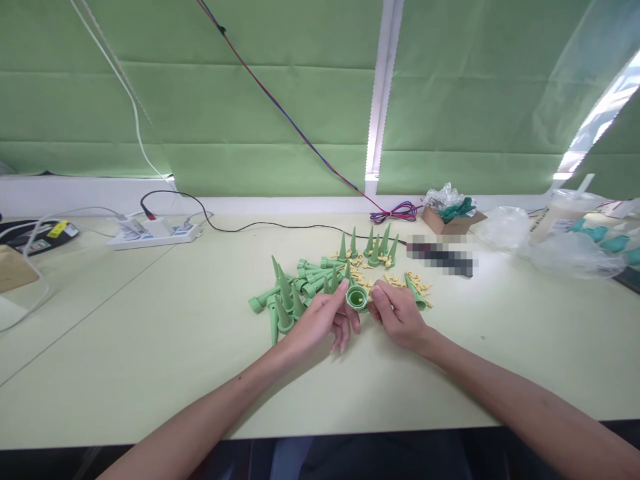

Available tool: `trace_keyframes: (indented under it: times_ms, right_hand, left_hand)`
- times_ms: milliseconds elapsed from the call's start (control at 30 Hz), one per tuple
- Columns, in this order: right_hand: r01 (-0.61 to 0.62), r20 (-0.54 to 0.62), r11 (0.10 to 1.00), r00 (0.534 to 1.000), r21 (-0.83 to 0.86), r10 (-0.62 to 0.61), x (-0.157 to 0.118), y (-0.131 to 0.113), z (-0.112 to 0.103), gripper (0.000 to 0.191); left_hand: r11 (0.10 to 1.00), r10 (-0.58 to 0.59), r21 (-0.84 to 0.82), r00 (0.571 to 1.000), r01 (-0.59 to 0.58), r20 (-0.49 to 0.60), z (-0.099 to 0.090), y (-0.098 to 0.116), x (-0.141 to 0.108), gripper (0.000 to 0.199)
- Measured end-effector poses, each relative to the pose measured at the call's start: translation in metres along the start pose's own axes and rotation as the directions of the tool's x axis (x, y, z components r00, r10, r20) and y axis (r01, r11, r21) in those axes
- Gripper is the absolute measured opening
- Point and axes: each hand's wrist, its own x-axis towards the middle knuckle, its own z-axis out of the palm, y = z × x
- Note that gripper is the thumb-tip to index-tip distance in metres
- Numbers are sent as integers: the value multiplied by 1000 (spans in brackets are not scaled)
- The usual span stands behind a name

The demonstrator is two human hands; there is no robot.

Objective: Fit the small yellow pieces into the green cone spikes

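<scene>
My left hand (334, 313) holds a hollow green cone piece (357, 298), its round open end turned up toward the camera. Beside that opening is my right hand (396, 312), its fingers pinched together at the rim; whatever they grip is too small to make out. Green cones (284, 293) lie and stand in a pile behind and left of my left hand. More green cones (383, 247) stand upright behind my hands. Small yellow pieces (421, 288) are scattered around them, and one green cone (415, 291) leans just right of my right hand.
A white power strip (153, 237) with plugs and cables lies at the back left. Farther right are a pixelated dark object (440, 257), a small cardboard box (450, 223), a drink cup (563, 213) and plastic bags (575, 255). A black cable crosses the table's back.
</scene>
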Motion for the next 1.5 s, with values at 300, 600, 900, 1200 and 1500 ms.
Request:
trace_keyframes:
  times_ms: [300,600,900,1200,1500]
  right_hand:
    - [34,-2,999,999,-5,-34,2,2,-1,39]
    - [31,33,999,999,37,-32,2,0,-3,35]
    - [66,-20,998,998,-18,-66,2,4,-2,33]
    - [29,18,1000,999,-8,-29,2,5,-2,31]
    - [14,48,1000,999,-26,-13,2,5,-1,31]
  left_hand:
    - [1000,3,29,997,-5,71,-3,-5,2,62]
    - [994,56,94,996,-62,65,-3,-2,-2,55]
    - [956,139,260,990,-140,23,-2,1,-6,39]
    - [896,246,402,965,-190,-92,1,4,-7,31]
    - [829,389,492,906,-266,-166,1,-1,-4,27]
